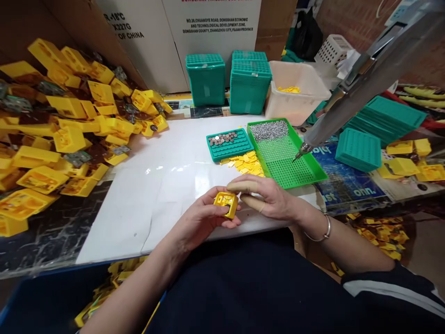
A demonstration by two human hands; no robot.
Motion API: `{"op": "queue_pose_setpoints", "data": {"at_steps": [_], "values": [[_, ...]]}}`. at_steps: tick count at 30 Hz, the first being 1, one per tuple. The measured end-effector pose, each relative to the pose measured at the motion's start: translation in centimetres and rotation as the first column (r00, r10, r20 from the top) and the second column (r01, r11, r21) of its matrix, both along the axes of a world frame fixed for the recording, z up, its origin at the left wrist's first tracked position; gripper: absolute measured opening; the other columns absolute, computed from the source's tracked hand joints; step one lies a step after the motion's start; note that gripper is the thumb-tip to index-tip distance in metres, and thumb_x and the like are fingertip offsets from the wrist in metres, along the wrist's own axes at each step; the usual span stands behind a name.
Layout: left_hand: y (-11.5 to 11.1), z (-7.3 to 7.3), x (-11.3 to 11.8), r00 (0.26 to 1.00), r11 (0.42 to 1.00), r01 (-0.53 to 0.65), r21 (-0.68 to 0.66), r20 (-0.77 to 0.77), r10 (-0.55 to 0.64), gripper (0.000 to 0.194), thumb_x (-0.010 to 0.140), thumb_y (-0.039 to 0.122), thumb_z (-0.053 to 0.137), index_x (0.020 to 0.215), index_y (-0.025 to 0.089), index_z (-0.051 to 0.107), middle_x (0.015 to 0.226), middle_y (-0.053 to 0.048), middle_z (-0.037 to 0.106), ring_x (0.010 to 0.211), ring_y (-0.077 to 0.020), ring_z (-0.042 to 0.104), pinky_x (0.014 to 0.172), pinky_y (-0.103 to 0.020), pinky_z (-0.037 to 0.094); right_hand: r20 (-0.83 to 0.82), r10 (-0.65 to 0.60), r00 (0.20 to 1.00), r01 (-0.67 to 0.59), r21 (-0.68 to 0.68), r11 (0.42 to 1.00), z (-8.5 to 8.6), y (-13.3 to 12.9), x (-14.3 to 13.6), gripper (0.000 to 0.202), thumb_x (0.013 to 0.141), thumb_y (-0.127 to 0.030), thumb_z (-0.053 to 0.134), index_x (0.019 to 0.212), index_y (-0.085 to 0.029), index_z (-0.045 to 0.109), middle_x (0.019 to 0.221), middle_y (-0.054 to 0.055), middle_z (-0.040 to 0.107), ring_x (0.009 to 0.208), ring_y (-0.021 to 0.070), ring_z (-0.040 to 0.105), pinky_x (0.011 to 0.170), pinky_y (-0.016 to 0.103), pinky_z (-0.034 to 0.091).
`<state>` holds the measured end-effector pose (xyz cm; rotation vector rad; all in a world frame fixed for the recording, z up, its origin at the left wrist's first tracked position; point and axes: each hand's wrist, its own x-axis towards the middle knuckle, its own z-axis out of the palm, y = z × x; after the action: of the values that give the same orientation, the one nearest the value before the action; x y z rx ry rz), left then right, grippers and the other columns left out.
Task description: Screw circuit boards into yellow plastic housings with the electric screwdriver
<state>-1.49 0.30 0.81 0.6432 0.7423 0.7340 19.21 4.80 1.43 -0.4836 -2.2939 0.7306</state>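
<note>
My left hand (205, 215) holds a small yellow plastic case (225, 204), its open side facing up, with the thumb over a dark round part inside it. Close by on the right is my right hand (267, 197), with finger covers on its thumb and a finger. Its fingertips come up to the case's right edge; whether they pinch anything is too small to tell. Beyond the hands lie a heap of flat yellow pieces (246, 163), a teal tray (230, 144) with round metal cells, and a green tray (318, 174) with many small screws.
A power screwdriver (344, 97) hangs over the green tray at the right. Yellow cases (69, 139) are piled at the left. Behind the white work surface (139, 195) stand teal tray stacks (250, 88) and a whitish bin (292, 104). More teal trays (359, 149) lie at the right.
</note>
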Motion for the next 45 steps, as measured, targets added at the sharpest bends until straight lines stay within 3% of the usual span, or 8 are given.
{"op": "queue_pose_setpoints", "data": {"at_steps": [6,14,19,21,27,33,38,45], "values": [[-0.8,-0.8,1.5,0.964,0.949,-0.202,0.244,-0.124,0.237,0.03,0.08,0.02,0.071,0.104,0.022,0.054,0.094,0.001,0.067,0.083,-0.0131,0.067,0.08,-0.027,0.055,-0.065,-0.215,0.974,0.222,0.126,0.967,-0.3,-0.8,-1.0,0.034,0.087,-0.012,0.055,0.121,-0.016,0.056,0.092,0.005,0.067,0.081,0.0116,0.063,0.073,0.024,0.055],[-0.5,-0.9,1.7,0.974,0.962,-0.223,0.16,0.007,0.225,0.032,0.079,0.017,0.069,0.108,0.021,0.058,0.093,-0.002,0.069,0.084,-0.0136,0.064,0.076,-0.023,0.05,-0.059,-0.267,0.962,0.27,0.046,0.962,-1.2,-2.6,-1.8,0.048,0.089,-0.016,0.056,0.135,-0.02,0.044,0.097,0.001,0.07,0.081,0.0084,0.067,0.076,0.019,0.056],[-0.5,-0.5,1.7,0.967,0.962,-0.252,0.105,0.0,0.254,0.025,0.079,0.026,0.071,0.102,0.02,0.062,0.088,0.0,0.067,0.081,-0.0116,0.062,0.073,-0.021,0.049,0.03,-0.225,0.974,0.198,0.375,0.906,-1.1,-2.6,-1.8,0.045,0.093,-0.014,0.047,0.137,-0.015,0.039,0.087,0.004,0.069,0.075,0.0137,0.066,0.069,0.025,0.057],[-0.4,-0.5,1.8,0.965,0.96,-0.262,0.101,-0.009,0.264,0.026,0.078,0.025,0.073,0.101,0.021,0.061,0.082,0.002,0.066,0.077,-0.0101,0.061,0.071,-0.02,0.048,0.044,-0.245,0.969,0.206,0.413,0.887,-1.1,-2.7,-1.8,0.046,0.093,-0.015,0.048,0.138,-0.013,0.036,0.084,0.005,0.068,0.075,0.015,0.066,0.068,0.027,0.057],[-0.2,-0.9,1.9,0.962,0.953,-0.269,0.138,-0.012,0.273,0.034,0.078,0.018,0.072,0.107,0.021,0.056,0.085,0.0,0.071,0.079,-0.0117,0.065,0.074,-0.022,0.048,0.063,-0.268,0.961,0.241,0.274,0.931,-0.9,-3.3,-1.4,0.043,0.092,-0.024,0.055,0.131,-0.011,0.042,0.098,0.012,0.07,0.087,0.0182,0.068,0.077,0.03,0.058],[-0.5,-1.2,1.6,0.946,0.932,-0.316,0.178,-0.009,0.323,0.034,0.079,0.02,0.071,0.108,0.022,0.054,0.105,-0.004,0.07,0.095,-0.0188,0.067,0.087,-0.033,0.05,0.022,-0.138,0.99,0.13,0.215,0.968,-0.6,-3.5,-0.9,0.018,0.091,-0.014,0.051,0.109,-0.018,0.054,0.099,0.006,0.071,0.092,0.0133,0.068,0.083,0.028,0.058],[-0.8,-1.5,1.4,0.949,0.915,-0.288,0.282,-0.049,0.313,0.027,0.078,0.02,0.071,0.103,0.021,0.062,0.093,-0.002,0.07,0.085,-0.0145,0.064,0.079,-0.025,0.049,0.03,-0.161,0.987,0.15,0.226,0.962,0.1,-3.0,-1.1,0.017,0.093,-0.015,0.051,0.107,-0.015,0.06,0.092,0.007,0.072,0.085,0.0133,0.068,0.076,0.026,0.057],[-0.3,-1.2,1.5,0.971,0.971,-0.237,0.029,0.02,0.237,0.026,0.073,0.014,0.068,0.099,0.018,0.068,0.094,-0.002,0.067,0.082,-0.0153,0.063,0.078,-0.029,0.054,0.186,-0.235,0.954,0.229,0.055,0.972,0.9,-1.9,-1.9,0.014,0.092,-0.02,0.055,0.1,-0.016,0.066,0.086,0.005,0.07,0.077,0.0126,0.065,0.071,0.024,0.051]]}}
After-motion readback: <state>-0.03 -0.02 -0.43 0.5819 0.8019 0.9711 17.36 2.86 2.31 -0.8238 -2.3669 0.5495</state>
